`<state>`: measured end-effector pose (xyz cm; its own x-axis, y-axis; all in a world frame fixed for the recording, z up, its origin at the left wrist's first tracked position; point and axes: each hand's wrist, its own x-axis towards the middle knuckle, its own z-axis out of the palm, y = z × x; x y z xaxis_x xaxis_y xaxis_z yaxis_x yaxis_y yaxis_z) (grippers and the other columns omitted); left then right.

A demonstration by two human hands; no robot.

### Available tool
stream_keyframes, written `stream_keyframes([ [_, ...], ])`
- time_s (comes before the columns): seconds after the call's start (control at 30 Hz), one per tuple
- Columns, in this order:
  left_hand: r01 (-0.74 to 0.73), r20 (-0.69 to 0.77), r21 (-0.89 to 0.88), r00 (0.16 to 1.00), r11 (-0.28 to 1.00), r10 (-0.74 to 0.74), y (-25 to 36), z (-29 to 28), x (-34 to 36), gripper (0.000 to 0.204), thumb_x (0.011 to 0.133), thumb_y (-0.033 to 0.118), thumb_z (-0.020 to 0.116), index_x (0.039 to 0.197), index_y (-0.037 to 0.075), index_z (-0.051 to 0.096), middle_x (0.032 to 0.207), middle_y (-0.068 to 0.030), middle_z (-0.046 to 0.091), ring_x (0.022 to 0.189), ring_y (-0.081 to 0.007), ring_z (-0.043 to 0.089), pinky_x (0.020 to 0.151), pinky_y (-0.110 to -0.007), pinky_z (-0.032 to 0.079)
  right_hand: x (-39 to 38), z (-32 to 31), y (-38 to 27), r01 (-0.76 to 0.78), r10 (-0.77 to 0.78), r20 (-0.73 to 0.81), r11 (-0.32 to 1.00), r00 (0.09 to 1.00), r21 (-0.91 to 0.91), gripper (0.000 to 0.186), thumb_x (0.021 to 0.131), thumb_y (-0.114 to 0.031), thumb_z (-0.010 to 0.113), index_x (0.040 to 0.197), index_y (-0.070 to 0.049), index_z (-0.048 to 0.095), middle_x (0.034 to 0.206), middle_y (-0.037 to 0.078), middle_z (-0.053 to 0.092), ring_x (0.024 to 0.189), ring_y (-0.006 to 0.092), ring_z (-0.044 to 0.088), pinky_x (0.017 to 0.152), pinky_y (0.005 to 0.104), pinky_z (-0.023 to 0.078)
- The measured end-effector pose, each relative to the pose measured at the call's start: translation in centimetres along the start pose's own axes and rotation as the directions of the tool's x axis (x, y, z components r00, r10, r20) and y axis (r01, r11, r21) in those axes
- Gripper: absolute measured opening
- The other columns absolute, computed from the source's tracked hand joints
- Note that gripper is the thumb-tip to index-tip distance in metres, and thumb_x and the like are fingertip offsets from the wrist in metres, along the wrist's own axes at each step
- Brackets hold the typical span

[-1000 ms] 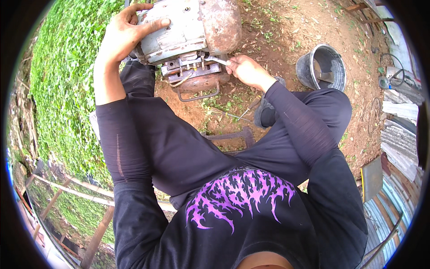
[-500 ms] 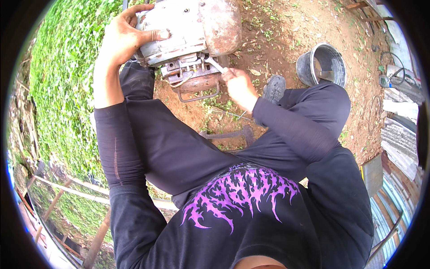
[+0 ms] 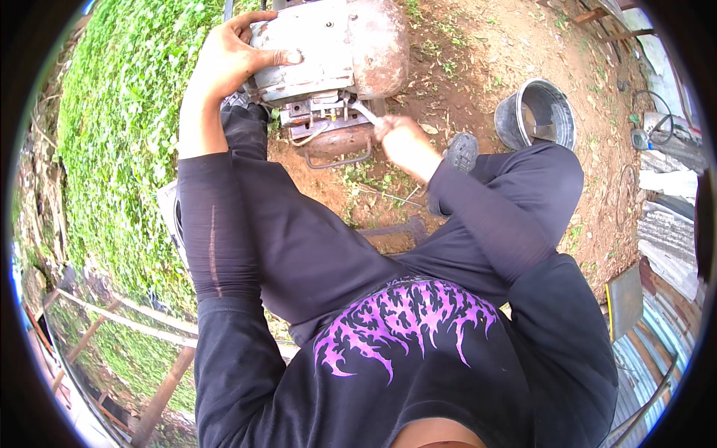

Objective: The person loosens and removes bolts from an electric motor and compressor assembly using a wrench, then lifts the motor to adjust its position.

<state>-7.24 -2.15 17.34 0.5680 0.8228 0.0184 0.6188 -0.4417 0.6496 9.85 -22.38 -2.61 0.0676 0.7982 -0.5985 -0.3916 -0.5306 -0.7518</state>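
Observation:
In front of me stands a worn grey electric motor [image 3: 306, 48] with a rusty rounded end cover [image 3: 379, 48]. My left hand [image 3: 231, 60] grips its left end, thumb stretched along the casing and fingers over the far side. My right hand [image 3: 403, 142] is closed around a metal wrench [image 3: 366, 112], whose head meets the bolts and bracket at the motor's near side. Below the bracket are a rusty rounded part [image 3: 340, 140] and a bent metal handle [image 3: 340, 164]. The bolt at the wrench head is too small to make out.
A black bucket [image 3: 510, 123] lies tilted on the dirt beyond my right knee. Between my legs are a thin metal rod [image 3: 392, 196] and a rusty metal piece [image 3: 418, 228]. Green plants [image 3: 119, 149] cover the left side. Corrugated sheets [image 3: 665, 239] stand at the far right.
The whole view has shifted slightly, so the motor and my left arm appear farther right. Both hands keep their grips, and the wrench stays at the bracket with little change in angle.

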Motion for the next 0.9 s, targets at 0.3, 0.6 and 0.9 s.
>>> stream_keyframes([
  [0.3, -0.395, -0.184, 0.356, 0.859, 0.847, 0.478, 2.6, 2.3, -1.4, 0.075, 0.054, 0.030, 0.094, 0.121, 0.015, 0.067, 0.091, -0.0040, 0.058, 0.091, -0.0192, 0.058, 0.082, -0.031, 0.048, -1.6, -0.5, -5.2, -0.043, 0.083, 0.071, 0.892, 0.994, -0.449, 0.025, 0.102, -0.020, 0.045, 0.082, -0.008, 0.054, 0.058, -0.004, 0.040, 0.040, 0.0111, 0.032, 0.037, 0.0311, 0.030],
  [0.6, -0.270, -0.047, 0.540, 0.936, 0.797, 0.349, 7.0, 5.1, -1.6, 0.113, 0.043, 0.066, 0.086, 0.137, 0.014, 0.052, 0.134, -0.0142, 0.053, 0.125, -0.0352, 0.048, 0.105, -0.050, 0.035, -0.7, -1.3, -4.9, -0.047, 0.099, 0.104, 0.908, 0.990, -0.417, 0.025, 0.099, -0.024, 0.048, 0.089, -0.004, 0.060, 0.051, -0.001, 0.044, 0.038, 0.0145, 0.040, 0.039, 0.0330, 0.032],
  [0.9, -0.155, -0.168, 0.560, 0.941, 0.814, 0.294, 7.1, 5.9, -1.6, 0.110, 0.044, 0.064, 0.086, 0.132, 0.007, 0.056, 0.126, -0.0140, 0.057, 0.122, -0.0311, 0.051, 0.104, -0.047, 0.036, 0.1, -2.1, -6.9, 0.118, -0.026, 0.163, 0.804, 0.986, -0.583, 0.035, 0.099, -0.030, 0.050, 0.083, -0.002, 0.061, 0.050, 0.005, 0.047, 0.040, 0.0192, 0.046, 0.042, 0.0371, 0.037],
])
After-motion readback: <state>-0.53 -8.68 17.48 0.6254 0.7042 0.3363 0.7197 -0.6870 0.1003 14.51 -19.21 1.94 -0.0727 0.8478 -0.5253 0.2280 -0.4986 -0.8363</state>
